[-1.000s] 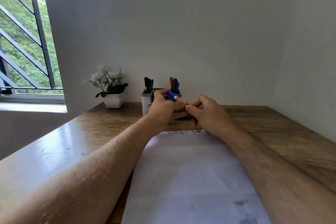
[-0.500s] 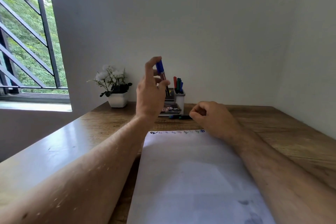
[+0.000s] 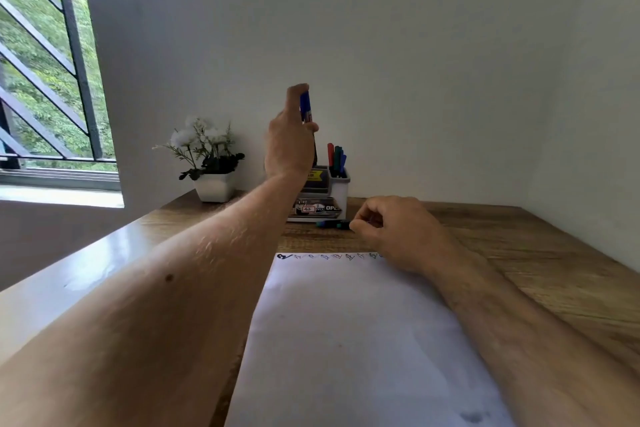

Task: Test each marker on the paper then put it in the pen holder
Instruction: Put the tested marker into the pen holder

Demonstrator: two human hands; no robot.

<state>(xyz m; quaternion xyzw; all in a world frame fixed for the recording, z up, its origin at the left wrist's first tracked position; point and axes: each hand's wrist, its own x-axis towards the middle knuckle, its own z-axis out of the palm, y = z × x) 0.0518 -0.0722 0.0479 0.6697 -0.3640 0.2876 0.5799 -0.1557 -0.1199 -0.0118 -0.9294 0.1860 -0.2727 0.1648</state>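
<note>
The paper [image 3: 346,340] lies nearest on the wooden worktop [image 3: 536,253], with a row of small scribbles [image 3: 329,256] along its far edge; both bare forearms reach over it. At about 1 o'clock from the paper's middle the right hand [image 3: 391,229] rests on the worktop in a loose curl, its fingertips at the end of a dark marker [image 3: 332,224] lying flat there; whether that grip has closed on it cannot be told. At 11 o'clock the left hand [image 3: 289,146] is raised, its grip closed on a blue marker [image 3: 305,107] held upright above the holder [image 3: 337,189]; other markers [image 3: 336,158] stand in the holder's right compartment. Further, at 10 o'clock, a potted plant [image 3: 207,163] stands near the window [image 3: 48,62].
</note>
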